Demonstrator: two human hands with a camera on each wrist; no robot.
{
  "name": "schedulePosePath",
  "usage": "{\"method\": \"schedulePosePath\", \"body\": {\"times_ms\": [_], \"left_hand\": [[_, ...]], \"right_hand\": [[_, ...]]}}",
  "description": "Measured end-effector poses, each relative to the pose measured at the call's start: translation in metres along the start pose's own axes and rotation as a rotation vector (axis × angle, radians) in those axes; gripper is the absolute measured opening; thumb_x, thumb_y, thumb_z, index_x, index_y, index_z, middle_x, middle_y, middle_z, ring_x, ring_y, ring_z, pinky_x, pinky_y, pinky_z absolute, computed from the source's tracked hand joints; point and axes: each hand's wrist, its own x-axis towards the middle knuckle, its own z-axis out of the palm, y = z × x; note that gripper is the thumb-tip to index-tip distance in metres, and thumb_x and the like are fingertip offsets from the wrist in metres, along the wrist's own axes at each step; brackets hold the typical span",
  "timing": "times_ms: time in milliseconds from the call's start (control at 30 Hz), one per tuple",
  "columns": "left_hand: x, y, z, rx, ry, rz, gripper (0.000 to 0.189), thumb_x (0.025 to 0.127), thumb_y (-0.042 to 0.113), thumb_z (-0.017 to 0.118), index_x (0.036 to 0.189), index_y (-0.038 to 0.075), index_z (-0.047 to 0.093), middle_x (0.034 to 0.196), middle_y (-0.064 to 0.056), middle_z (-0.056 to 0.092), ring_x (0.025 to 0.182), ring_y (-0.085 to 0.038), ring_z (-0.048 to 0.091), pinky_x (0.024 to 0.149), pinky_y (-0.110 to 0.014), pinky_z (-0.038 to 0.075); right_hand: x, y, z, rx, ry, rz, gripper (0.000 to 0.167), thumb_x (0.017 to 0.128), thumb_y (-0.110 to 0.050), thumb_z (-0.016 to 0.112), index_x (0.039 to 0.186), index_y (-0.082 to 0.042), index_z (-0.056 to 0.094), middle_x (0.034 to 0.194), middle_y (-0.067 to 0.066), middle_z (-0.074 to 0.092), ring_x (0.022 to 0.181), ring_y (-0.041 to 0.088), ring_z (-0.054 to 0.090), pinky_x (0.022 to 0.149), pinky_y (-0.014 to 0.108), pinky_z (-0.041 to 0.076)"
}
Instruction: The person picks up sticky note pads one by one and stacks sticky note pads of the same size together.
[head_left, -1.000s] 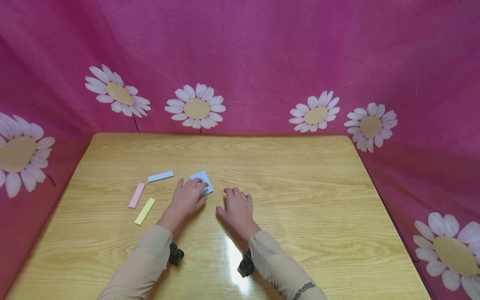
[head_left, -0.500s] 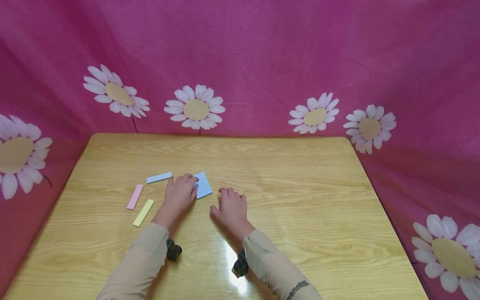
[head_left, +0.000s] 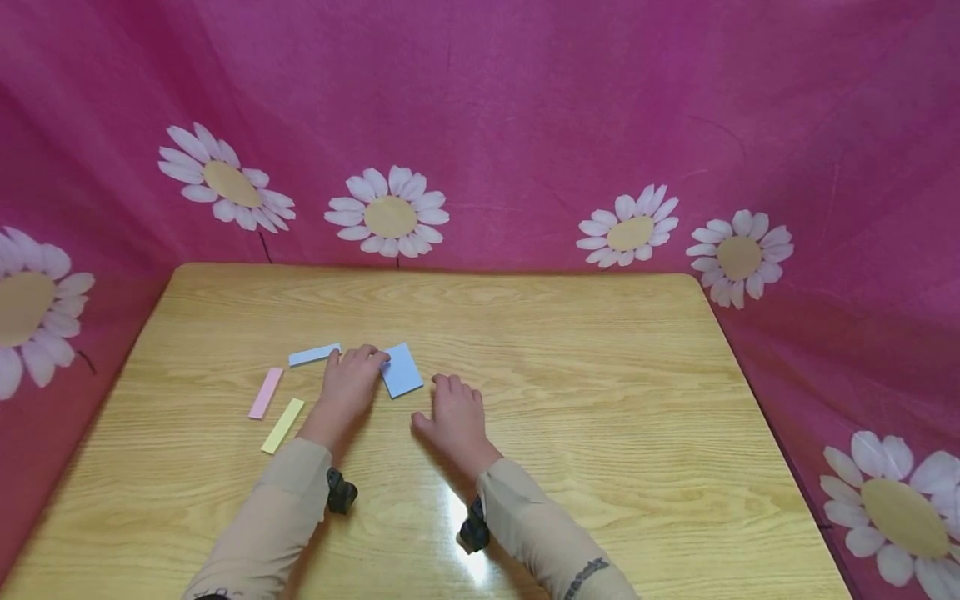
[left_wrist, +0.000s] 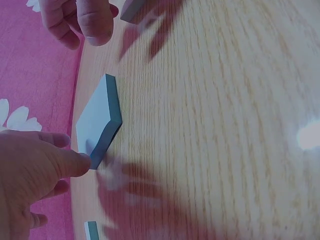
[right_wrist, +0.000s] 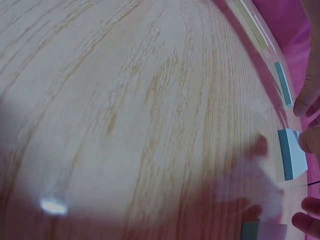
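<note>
A square blue pad, like a block of sticky notes (head_left: 402, 371), lies flat on the table. My left hand (head_left: 348, 385) hovers at its left side, fingers loosely bent; in the left wrist view a fingertip overlaps the pad's near corner. Just left of this hand is a narrow blue strip pad (head_left: 313, 356). To the pad's right, my right hand (head_left: 456, 414) is held low with relaxed, spread fingers. Beneath it, a pinkish pad (right_wrist: 272, 231) shows partly in the right wrist view, hidden in the head view.
A pink strip pad (head_left: 266, 394) and a yellow strip pad (head_left: 282, 426) lie on the left of the wooden table (head_left: 600, 400). A magenta cloth with daisies (head_left: 510, 125) hangs round the back and sides. Each wrist wears a small black camera (head_left: 341, 492).
My left hand has drawn left off the square blue pad, uncovering most of it. My right hand has shifted slightly left. The pads stay in place on the table.
</note>
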Motion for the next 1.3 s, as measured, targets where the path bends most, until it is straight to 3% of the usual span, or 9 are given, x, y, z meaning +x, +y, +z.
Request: {"method": "schedulePosePath", "body": {"times_ms": [333,500,800,1033,1300], "left_hand": [[0.0,-0.005,0.002,-0.003,-0.017,0.002,0.029,0.086,0.004,0.053,0.116,0.008,0.055,0.11,-0.015,0.057,0.104,-0.035,0.05,0.095,-0.061,0.02],[0.0,-0.006,0.003,-0.007,-0.023,-0.001,0.029,0.087,0.005,0.052,0.116,0.008,0.055,0.109,-0.015,0.058,0.103,-0.035,0.051,0.094,-0.061,0.021],[0.001,-0.009,0.006,-0.007,-0.024,-0.003,0.028,0.089,0.007,0.05,0.116,0.008,0.054,0.112,-0.015,0.057,0.105,-0.035,0.05,0.094,-0.061,0.021],[0.001,-0.013,0.008,-0.001,-0.023,-0.007,0.028,0.089,0.007,0.05,0.117,0.007,0.055,0.113,-0.015,0.056,0.105,-0.035,0.05,0.094,-0.061,0.021],[0.001,-0.015,0.009,0.005,-0.034,-0.023,0.029,0.09,0.008,0.049,0.118,0.008,0.054,0.115,-0.015,0.056,0.107,-0.035,0.048,0.094,-0.061,0.021]], "right_hand": [[0.005,-0.008,0.003,-0.035,-0.054,0.012,0.058,0.074,-0.043,0.061,0.114,-0.003,0.048,0.101,0.009,0.054,0.091,0.025,0.052,0.083,0.04,0.037],[0.009,-0.011,0.004,-0.05,-0.085,0.03,0.063,0.074,-0.046,0.06,0.117,-0.002,0.046,0.103,0.01,0.053,0.093,0.025,0.051,0.084,0.04,0.036],[0.022,-0.019,0.009,-0.121,-0.06,0.06,0.069,0.068,-0.052,0.063,0.114,-0.003,0.046,0.098,0.009,0.054,0.09,0.025,0.051,0.085,0.042,0.032],[0.034,-0.027,0.01,-0.211,-0.111,0.105,0.069,0.068,-0.061,0.058,0.105,-0.004,0.048,0.092,0.007,0.053,0.089,0.024,0.051,0.087,0.045,0.031],[0.04,-0.03,0.013,-0.26,-0.166,0.124,0.075,0.068,-0.066,0.056,0.107,-0.003,0.047,0.097,0.01,0.054,0.092,0.025,0.052,0.09,0.05,0.027]]}}
